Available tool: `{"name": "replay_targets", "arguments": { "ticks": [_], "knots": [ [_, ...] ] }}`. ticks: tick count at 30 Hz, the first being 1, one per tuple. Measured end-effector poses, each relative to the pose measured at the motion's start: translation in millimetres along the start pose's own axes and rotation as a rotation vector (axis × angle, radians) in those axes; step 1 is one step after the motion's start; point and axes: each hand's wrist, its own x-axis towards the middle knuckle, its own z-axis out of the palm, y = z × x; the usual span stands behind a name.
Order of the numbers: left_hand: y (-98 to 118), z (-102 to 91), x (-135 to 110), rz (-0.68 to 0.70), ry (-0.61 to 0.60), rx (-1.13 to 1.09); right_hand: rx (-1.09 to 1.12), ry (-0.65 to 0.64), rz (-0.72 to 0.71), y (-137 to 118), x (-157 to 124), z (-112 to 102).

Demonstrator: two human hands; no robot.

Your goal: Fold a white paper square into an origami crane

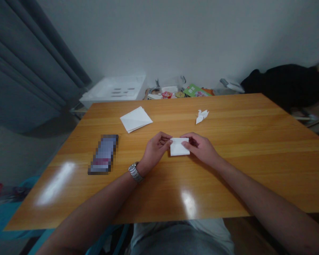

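Note:
A small folded square of white paper (pixel 178 148) is held between my two hands, just above or on the wooden table (pixel 255 141). My left hand (pixel 158 146), with a metal watch (pixel 135 172) at the wrist, pinches its upper left corner between thumb and fingers. On the other side my right hand (pixel 199 146) grips the right edge, thumb on the front face and fingers behind. Beyond the hands to the right sits a folded white paper crane (pixel 202 116). A stack of white paper sheets (pixel 136 119) lies farther back on the left.
A phone with a blurred-out screen (pixel 103 154) lies to the left of my left arm. Behind the table's far edge are a white foam tray (pixel 117 88), a green booklet (pixel 196 91) and small clutter. A dark cloth heap (pixel 284 85) is at the back right.

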Motion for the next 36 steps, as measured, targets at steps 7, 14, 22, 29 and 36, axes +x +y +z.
{"name": "replay_targets", "arguments": {
  "ticks": [7, 14, 22, 29, 36],
  "knots": [
    [1.2, 1.4, 1.0, -0.111, 0.029, -0.105, 0.002, 0.0, -0.001, 0.4, 0.2, 0.3],
    [-0.4, 1.8, 0.9, -0.174, 0.042, -0.192, -0.005, -0.03, -0.01, -1.9, -0.6, 0.9],
    [9.1, -7.0, 0.0, -0.054, -0.079, 0.069, -0.013, -0.16, -0.042, -7.2, -0.6, -3.2],
    [13.8, -5.4, -4.9, -0.004, -0.216, 0.156, -0.051, -0.266, -0.022, -12.4, -4.2, -5.4],
    [12.1, -2.1, -5.2, -0.02, -0.201, 0.15, -0.086, -0.25, -0.008, -11.9, -4.8, -1.2]
  ]
}}
